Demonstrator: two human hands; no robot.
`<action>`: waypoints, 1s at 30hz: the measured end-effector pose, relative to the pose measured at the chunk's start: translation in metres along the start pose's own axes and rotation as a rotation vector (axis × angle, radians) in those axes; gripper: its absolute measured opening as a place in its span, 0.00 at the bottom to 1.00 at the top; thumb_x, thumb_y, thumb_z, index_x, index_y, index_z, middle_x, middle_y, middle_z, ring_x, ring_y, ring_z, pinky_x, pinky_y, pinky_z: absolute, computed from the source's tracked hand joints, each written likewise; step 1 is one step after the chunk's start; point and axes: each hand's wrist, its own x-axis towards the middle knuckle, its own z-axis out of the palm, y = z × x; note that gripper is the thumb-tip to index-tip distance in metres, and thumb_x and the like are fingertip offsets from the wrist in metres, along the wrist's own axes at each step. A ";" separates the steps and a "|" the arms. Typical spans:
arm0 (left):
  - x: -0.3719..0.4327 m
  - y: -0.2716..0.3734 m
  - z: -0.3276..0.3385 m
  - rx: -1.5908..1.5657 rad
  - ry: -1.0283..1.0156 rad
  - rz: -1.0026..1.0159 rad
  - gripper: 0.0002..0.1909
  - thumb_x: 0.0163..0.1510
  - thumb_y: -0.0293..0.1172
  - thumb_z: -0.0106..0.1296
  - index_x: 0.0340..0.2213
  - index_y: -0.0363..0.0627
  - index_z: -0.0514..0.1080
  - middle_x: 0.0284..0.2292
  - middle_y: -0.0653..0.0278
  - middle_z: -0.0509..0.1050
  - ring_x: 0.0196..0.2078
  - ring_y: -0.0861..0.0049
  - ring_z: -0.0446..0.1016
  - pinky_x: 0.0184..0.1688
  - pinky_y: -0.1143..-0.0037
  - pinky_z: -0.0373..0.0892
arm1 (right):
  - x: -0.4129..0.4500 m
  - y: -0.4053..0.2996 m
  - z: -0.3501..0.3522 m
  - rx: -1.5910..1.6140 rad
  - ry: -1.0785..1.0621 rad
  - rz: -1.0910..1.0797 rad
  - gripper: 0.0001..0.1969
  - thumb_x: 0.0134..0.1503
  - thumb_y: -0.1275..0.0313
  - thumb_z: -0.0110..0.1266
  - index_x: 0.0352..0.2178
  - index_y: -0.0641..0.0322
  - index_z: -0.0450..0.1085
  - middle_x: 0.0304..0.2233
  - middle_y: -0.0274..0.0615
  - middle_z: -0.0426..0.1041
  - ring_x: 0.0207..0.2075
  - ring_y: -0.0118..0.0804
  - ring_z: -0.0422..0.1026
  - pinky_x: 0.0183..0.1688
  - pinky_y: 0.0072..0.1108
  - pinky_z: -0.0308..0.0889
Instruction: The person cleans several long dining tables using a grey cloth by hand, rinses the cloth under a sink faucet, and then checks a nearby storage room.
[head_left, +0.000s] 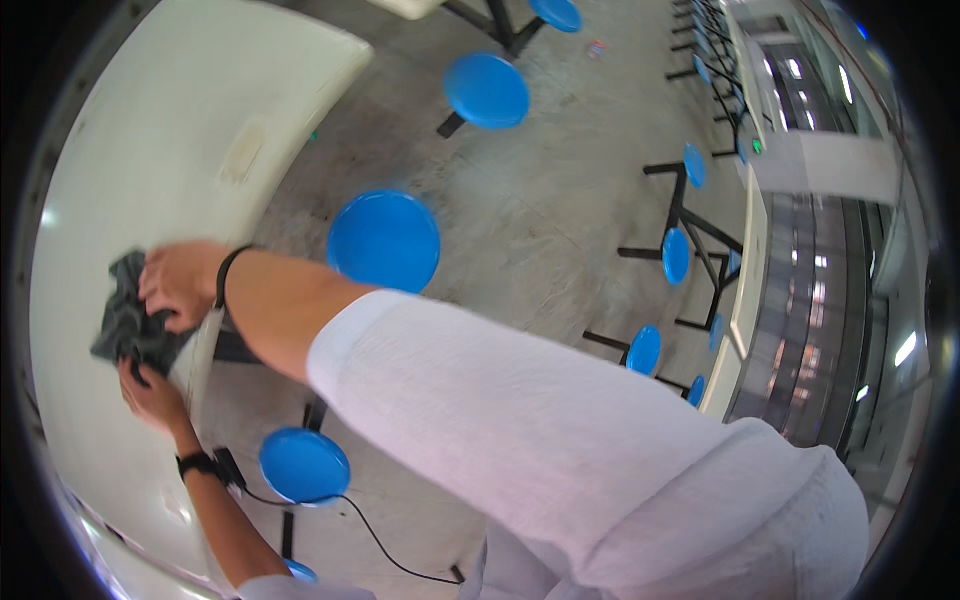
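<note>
A crumpled dark grey cloth (124, 319) lies on the white tabletop (172, 112), close to its edge. My right hand (180, 285) reaches in from the right with its fingers curled over the cloth, gripping its upper right part. At the cloth's lower edge, my left hand (152, 397) pinches a bit of the fabric between its fingers. A thin black band (227, 277) circles my right wrist. On my left wrist sits a black strap (199, 463) carrying a small dark device (229, 469), from which a cable (367, 525) runs off.
Round blue stools (384, 240) on dark metal arms stand along the table's edge, with another blue stool (487, 90) farther up. A pale rectangular patch (244, 154) marks the tabletop. Across the concrete floor (525, 225), more tables (739, 322) with blue stools line the right side.
</note>
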 end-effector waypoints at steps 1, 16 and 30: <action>0.000 0.000 0.001 0.015 0.010 -0.053 0.17 0.57 0.35 0.45 0.45 0.44 0.73 0.49 0.58 0.74 0.52 0.60 0.70 0.55 0.66 0.64 | -0.003 0.000 0.001 0.019 -0.032 0.040 0.22 0.51 0.52 0.53 0.42 0.53 0.75 0.51 0.37 0.72 0.58 0.38 0.64 0.64 0.36 0.51; 0.001 -0.030 0.024 0.070 -0.023 -0.115 0.17 0.58 0.41 0.47 0.46 0.51 0.74 0.46 0.62 0.75 0.50 0.61 0.71 0.53 0.68 0.66 | -0.013 0.016 0.029 -0.178 -0.010 0.019 0.24 0.54 0.51 0.50 0.47 0.51 0.73 0.54 0.38 0.70 0.58 0.37 0.64 0.63 0.32 0.54; 0.005 0.039 -0.014 0.064 0.079 -0.075 0.12 0.54 0.37 0.55 0.39 0.47 0.74 0.46 0.60 0.74 0.50 0.62 0.70 0.51 0.65 0.65 | 0.001 0.002 0.003 -0.051 -0.081 0.097 0.23 0.52 0.57 0.53 0.45 0.60 0.72 0.51 0.42 0.72 0.55 0.41 0.66 0.60 0.31 0.57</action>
